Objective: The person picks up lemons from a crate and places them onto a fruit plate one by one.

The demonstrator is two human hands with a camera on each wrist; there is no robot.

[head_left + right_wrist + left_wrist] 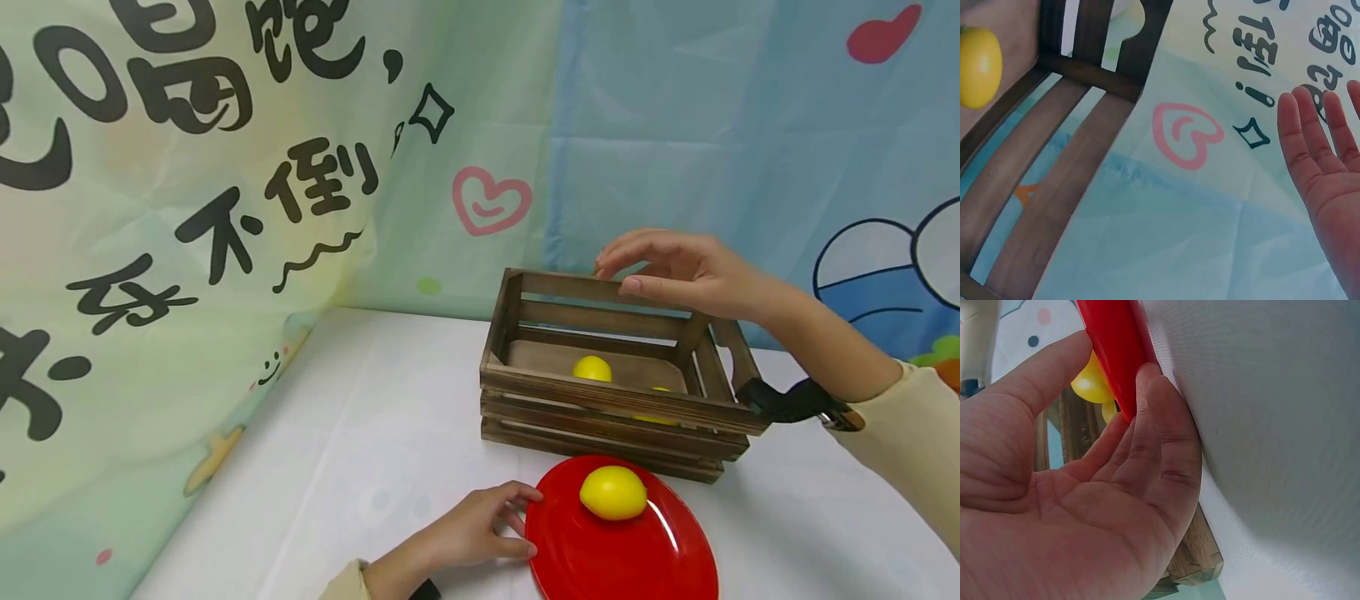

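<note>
**Left hand on the plate, right hand over the crate**

The left hand (472,533) pinches the rim of the red plate (637,558), thumb over the edge and fingers (1160,425) under it. One lemon (613,492) lies on that plate, which sits on the white counter (375,450) just before the wooden crate (615,400). The right hand (675,271) hovers above the crate's far rail, fingers apart and loose, holding nothing. Two more lemons (592,368) lie inside the crate.

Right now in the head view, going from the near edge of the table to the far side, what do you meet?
Left hand gripping the red plate rim → lemon on the plate → wooden crate → lemon inside the crate → right hand above the crate's far rail.
</note>
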